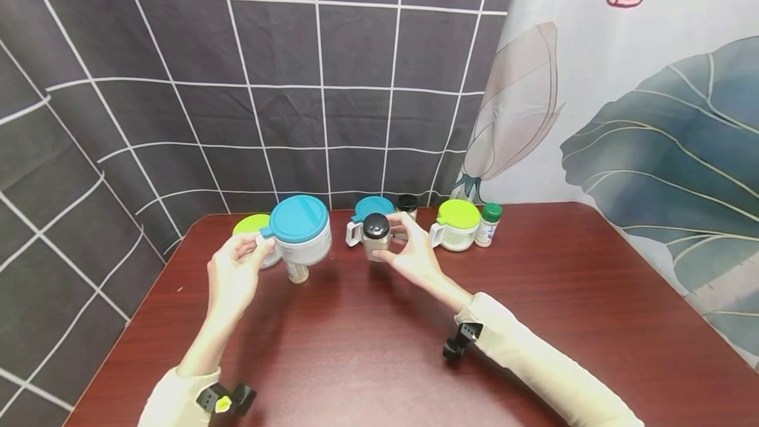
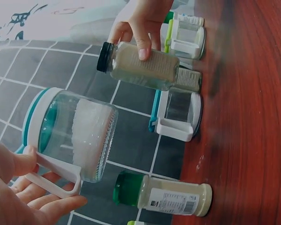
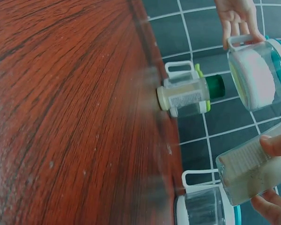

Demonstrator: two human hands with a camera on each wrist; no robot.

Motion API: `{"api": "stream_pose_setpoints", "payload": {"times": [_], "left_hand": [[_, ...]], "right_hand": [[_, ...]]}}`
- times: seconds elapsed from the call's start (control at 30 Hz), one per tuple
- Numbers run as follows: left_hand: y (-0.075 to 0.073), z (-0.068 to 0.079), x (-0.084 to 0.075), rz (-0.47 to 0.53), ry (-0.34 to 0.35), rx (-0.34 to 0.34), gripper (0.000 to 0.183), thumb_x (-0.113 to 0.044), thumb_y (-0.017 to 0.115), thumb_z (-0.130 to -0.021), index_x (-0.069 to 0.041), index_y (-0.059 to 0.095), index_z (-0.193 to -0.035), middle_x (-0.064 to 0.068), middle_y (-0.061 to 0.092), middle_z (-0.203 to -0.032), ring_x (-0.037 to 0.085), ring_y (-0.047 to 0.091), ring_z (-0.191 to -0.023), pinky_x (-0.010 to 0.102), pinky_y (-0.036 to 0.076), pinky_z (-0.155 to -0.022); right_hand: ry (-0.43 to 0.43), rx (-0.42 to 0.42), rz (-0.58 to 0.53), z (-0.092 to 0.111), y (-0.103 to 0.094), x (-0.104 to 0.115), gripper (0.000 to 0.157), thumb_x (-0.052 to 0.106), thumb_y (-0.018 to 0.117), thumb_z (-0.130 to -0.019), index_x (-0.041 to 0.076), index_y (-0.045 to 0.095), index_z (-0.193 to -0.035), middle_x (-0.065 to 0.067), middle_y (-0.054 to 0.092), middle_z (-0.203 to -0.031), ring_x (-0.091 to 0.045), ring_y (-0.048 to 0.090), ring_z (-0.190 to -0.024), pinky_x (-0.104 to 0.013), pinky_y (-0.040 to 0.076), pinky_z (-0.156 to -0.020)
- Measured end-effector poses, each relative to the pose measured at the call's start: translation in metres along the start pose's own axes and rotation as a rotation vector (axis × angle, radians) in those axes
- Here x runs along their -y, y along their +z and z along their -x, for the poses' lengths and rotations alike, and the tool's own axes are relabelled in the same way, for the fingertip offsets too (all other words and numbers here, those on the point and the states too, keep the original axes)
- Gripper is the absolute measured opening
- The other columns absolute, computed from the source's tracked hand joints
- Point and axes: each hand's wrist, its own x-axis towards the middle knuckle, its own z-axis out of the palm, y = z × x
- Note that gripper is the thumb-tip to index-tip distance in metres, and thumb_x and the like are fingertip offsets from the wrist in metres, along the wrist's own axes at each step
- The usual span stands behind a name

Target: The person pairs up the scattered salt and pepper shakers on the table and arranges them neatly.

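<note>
My left hand [image 1: 234,275] grips the white handle of a clear seasoning jar [image 1: 305,252] with a blue lid, raised above the table. White granules fill part of that jar, as the left wrist view shows. In my right hand [image 1: 415,259] a spice bottle [image 1: 376,242] with a black cap is held between thumb and fingers, off the table and tilted. Pale powder shows through its glass. Below the raised jar stands a green-capped bottle [image 2: 173,197]. Behind the held bottle are another blue-lidded jar [image 1: 373,206] and a second black-capped bottle [image 1: 407,206].
A green-lidded jar [image 1: 458,223] and a green-capped shaker [image 1: 489,225] stand at the right of the row. Another green-lidded jar [image 1: 252,223] is partly hidden at the left. The brown table [image 1: 356,348] meets a tile-patterned cloth [image 1: 273,117] at its back edge.
</note>
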Motion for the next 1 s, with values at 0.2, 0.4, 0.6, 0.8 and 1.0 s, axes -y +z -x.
{"api": "stream_pose_setpoints", "payload": {"times": [0.2,0.4,0.6,0.8,1.0], "left_hand": [[0.01,0.004,-0.001,0.041,0.022,0.045,0.025,-0.016,0.068,-0.089,0.0,0.066,-0.109,0.021,0.069,-0.111,0.032,0.066,-0.108,-0.002,0.041,-0.071],[0.021,0.008,0.0,0.084,-0.003,0.086,0.026,-0.012,0.068,-0.089,0.002,0.064,-0.11,0.022,0.068,-0.113,0.031,0.065,-0.11,0.011,0.051,-0.079],[0.028,0.017,-0.001,0.08,0.008,0.101,0.026,-0.013,0.069,-0.088,0.001,0.065,-0.11,0.021,0.069,-0.111,0.031,0.066,-0.109,0.025,0.053,-0.088],[0.039,0.023,-0.001,0.086,-0.001,0.127,0.024,-0.016,0.07,-0.088,-0.002,0.066,-0.107,0.019,0.071,-0.107,0.029,0.069,-0.101,0.015,0.053,-0.077],[0.049,0.027,0.0,0.097,0.005,0.146,0.022,-0.016,0.07,-0.087,-0.002,0.067,-0.104,0.019,0.072,-0.106,0.03,0.069,-0.102,0.039,0.055,-0.086]], "right_hand": [[0.017,0.006,-0.032,0.0,-0.004,-0.005,0.051,-0.008,0.079,-0.069,-0.006,0.055,-0.115,-0.026,0.064,-0.111,-0.039,0.065,-0.101,-0.049,0.053,-0.089],[0.043,0.002,-0.045,0.001,-0.008,-0.011,0.052,-0.009,0.078,-0.07,-0.006,0.054,-0.116,-0.026,0.063,-0.112,-0.039,0.064,-0.102,-0.049,0.053,-0.089],[0.051,-0.004,-0.065,-0.001,-0.006,-0.046,0.057,-0.007,0.081,-0.068,-0.003,0.053,-0.118,-0.024,0.062,-0.117,-0.039,0.062,-0.105,-0.051,0.053,-0.088],[0.074,-0.012,-0.042,0.002,-0.011,-0.058,0.058,-0.001,0.082,-0.07,0.005,0.053,-0.12,-0.016,0.06,-0.12,-0.034,0.062,-0.107,-0.046,0.054,-0.089],[0.11,-0.017,-0.036,0.005,-0.016,-0.061,0.057,-0.002,0.082,-0.069,0.006,0.054,-0.119,-0.015,0.061,-0.116,-0.032,0.063,-0.104,-0.042,0.055,-0.088]]}}
